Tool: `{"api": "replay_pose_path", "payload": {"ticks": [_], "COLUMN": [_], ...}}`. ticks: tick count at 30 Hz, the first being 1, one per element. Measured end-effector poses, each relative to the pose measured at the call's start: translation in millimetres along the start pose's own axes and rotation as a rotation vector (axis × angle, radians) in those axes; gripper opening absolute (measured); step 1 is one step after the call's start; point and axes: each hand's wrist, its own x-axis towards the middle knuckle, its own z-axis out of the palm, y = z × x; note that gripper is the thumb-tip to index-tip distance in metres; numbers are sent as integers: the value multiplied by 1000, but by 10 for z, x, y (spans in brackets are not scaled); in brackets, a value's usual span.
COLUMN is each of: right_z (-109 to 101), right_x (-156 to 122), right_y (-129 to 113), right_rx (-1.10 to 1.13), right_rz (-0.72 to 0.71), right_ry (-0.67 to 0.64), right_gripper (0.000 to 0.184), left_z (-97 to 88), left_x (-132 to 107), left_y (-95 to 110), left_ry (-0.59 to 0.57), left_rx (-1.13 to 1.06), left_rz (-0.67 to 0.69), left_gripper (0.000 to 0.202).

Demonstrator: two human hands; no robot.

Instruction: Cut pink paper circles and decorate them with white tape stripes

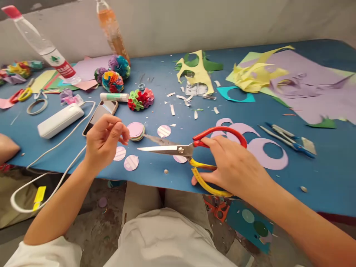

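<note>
My right hand (233, 159) grips a pair of scissors (180, 150) with one red and one yellow handle. The blades are parted and point left, above the table's front part. My left hand (104, 142) is raised at the left, fingers curled and fingertips pinched together; whatever may be between them cannot be made out. Just right of its fingertips sits a small stack of paper discs (135, 130), a lilac one on top. Loose striped discs lie around it, such as a paper circle (131, 162) near the edge and another circle (164, 131) behind the blades.
Lilac paper with round holes (268, 152) lies beyond my right hand, near craft knives (289, 139). Behind are yellow scraps (201, 70), ruffled paper flowers (141, 99), a glue stick (114, 97), a phone (104, 111) and a white power strip (60, 120) with a hanging cord. Bottles (59, 61) stand back left.
</note>
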Motion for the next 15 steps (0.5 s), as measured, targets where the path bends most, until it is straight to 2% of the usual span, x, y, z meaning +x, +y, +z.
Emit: {"api": "replay_pose_path", "payload": {"ticks": [3,6,8,10,12,15], "right_z": [-147,-300,-369,-396,-388,-358], "right_x": [-238,-526,-691,-809,-879,-908], "right_y": [-4,62,120,155,158,154], "right_rx": [121,167,150,138,136,148], "right_rz": [142,313,421,509,578,602], "right_ry": [-91,-180,-203,-223,-235,-214], "right_gripper": [56,45,43,46,49,50], "left_z": [25,61,96,148,210,286], "left_x": [186,342,413,459,486,509], "left_y": [37,130,181,198,181,134], "left_ry": [-88,-178,-237,-284,-281,-214], "left_rx": [117,367,557,688,749,887], "left_rz": [41,6,-71,-143,-121,-62], "left_gripper": [35,44,44,31,22,39]}}
